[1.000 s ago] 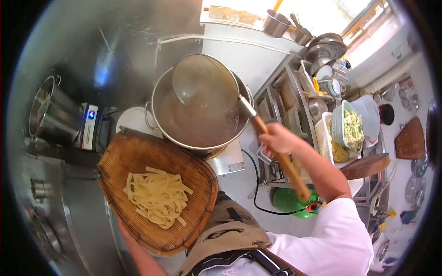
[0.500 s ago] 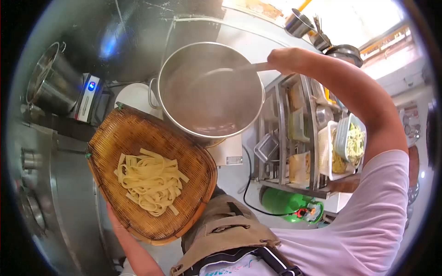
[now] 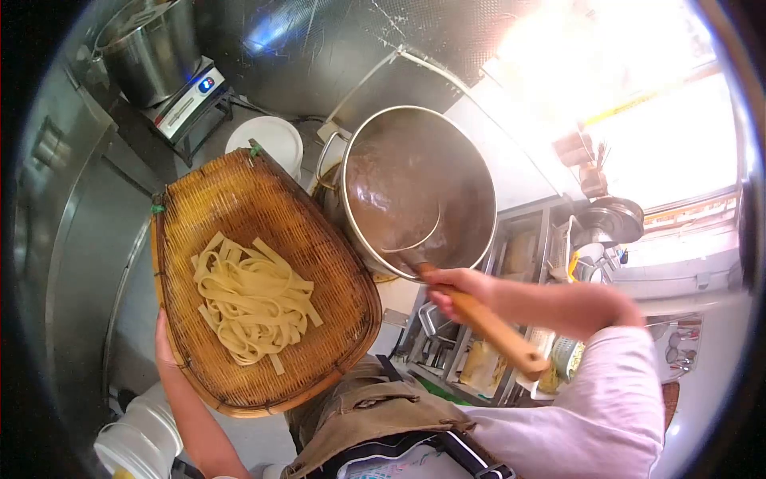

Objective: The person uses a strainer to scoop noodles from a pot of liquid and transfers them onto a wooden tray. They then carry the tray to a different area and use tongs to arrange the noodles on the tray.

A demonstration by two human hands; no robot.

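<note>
My left hand (image 3: 165, 342) grips the lower left rim of a woven bamboo tray (image 3: 319, 319), its fingers mostly hidden underneath. A loose heap of wide, pale noodles (image 3: 251, 299) lies on the tray. Closed around a thick wooden handle (image 3: 499, 331), my right hand (image 3: 455, 291) is at the lower right rim of a large steel pot (image 3: 351, 203). The utensil's curved metal end (image 3: 427, 235) dips into brownish, steaming liquid (image 3: 399, 180). The tray sits left of the pot, partly in front of it.
A white round lid or bucket (image 3: 271, 144) stands behind the tray. At the upper left is another steel pot (image 3: 152, 56) beside a unit with a blue display (image 3: 191, 100). A metal rack (image 3: 511, 263) holds containers at the right; white buckets (image 3: 140, 435) are at the lower left.
My right hand has moved from the pot's far right rim down to its near rim, swinging the handle toward me. The view has shifted, while the tray stays in my left hand.
</note>
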